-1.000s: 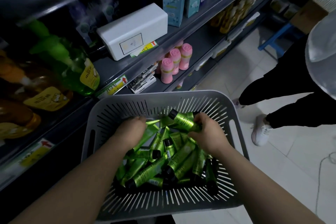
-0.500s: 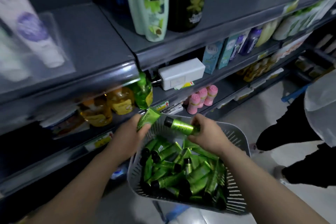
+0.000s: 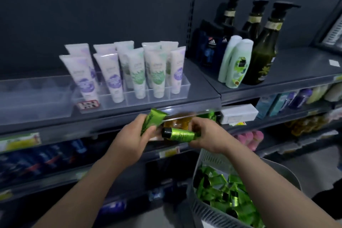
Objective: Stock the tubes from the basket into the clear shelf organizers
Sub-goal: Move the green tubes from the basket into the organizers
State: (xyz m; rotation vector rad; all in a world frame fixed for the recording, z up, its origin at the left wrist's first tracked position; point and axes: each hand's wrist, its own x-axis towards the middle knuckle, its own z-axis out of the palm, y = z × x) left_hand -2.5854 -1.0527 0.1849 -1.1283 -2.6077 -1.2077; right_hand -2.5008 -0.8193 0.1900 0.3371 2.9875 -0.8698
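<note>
My left hand [image 3: 134, 138] grips a green tube [image 3: 152, 119] that stands upright, crimped end up, just below the shelf edge. My right hand [image 3: 207, 136] holds a second green tube [image 3: 180, 134] lying sideways, black cap pointing left. Both hands are close together in front of the shelf lip. The grey slotted basket [image 3: 205, 161] sits at the lower right with several green tubes [image 3: 220, 189] piled inside. On the shelf above, a clear organizer [image 3: 114, 101] holds several white tubes [image 3: 111, 76] standing upright. Another clear organizer [image 3: 35, 96] to its left looks empty.
Pale green bottles [image 3: 236, 61] and dark pump bottles [image 3: 264, 46] stand on the right half of the upper shelf. A white box [image 3: 238, 114] and pink bottles [image 3: 248, 139] sit on lower shelves to the right. Blurred blue packs [image 3: 55, 153] fill the lower left shelf.
Both hands have lifted out of the basket with a tube each and risen to the upper shelf's edge. The view has tilted up, showing the clear organizers.
</note>
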